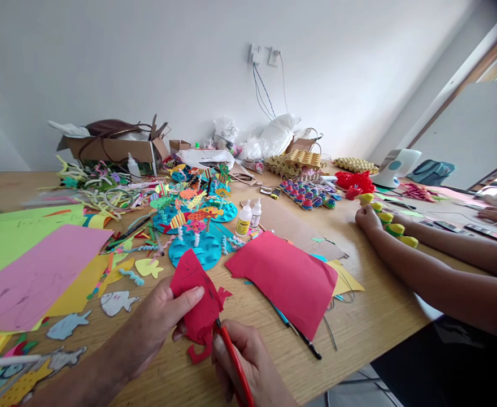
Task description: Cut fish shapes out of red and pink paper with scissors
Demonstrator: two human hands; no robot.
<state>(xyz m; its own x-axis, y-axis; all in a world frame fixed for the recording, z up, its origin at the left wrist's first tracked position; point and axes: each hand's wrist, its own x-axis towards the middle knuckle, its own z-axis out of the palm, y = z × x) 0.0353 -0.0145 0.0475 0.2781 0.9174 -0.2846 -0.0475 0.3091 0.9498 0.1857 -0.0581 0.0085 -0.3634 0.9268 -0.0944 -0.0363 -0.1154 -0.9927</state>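
My left hand [157, 319] pinches a piece of red paper [193, 297] between thumb and fingers, with dark drawn lines on it. Red-handled scissors [234, 362] are in my right hand [251, 362], their blades at the paper's lower right edge. A curled, partly cut red strip hangs below the paper. To the right lies a larger red sheet [286, 277] with a curved cut-out at its left. Paper fish cut-outs, one white [118, 303] and one light blue [68, 325], rest left of my left hand.
Blue painted bases [197, 249] with colourful paper fish stand ahead, beside two glue bottles [244, 219]. Pink and green sheets [45, 271] cover the left. At the right, another person's hands hold a green-and-yellow egg-carton strip [386, 217]. Egg cartons [293, 164] and a box [113, 152] line the wall.
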